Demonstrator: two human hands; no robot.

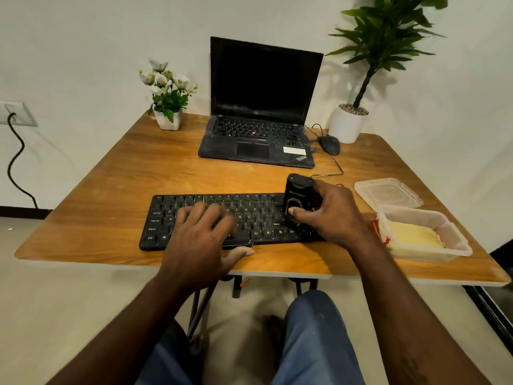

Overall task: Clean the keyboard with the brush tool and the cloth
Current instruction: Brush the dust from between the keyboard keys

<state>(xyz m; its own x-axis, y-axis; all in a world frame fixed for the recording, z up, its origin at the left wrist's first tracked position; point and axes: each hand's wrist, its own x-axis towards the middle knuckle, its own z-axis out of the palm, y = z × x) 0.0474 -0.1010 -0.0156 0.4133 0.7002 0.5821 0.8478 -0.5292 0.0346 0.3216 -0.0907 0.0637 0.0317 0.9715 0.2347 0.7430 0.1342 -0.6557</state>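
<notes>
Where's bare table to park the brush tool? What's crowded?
Free: the strip between laptop and keyboard; the left side of the table, from the flower pot down past the keyboard's left end. Crowded: right side, with mouse, cable, lid and the container holding the cloth. The left hand and right hand, holding the brush tool, cover the keyboard.
</notes>
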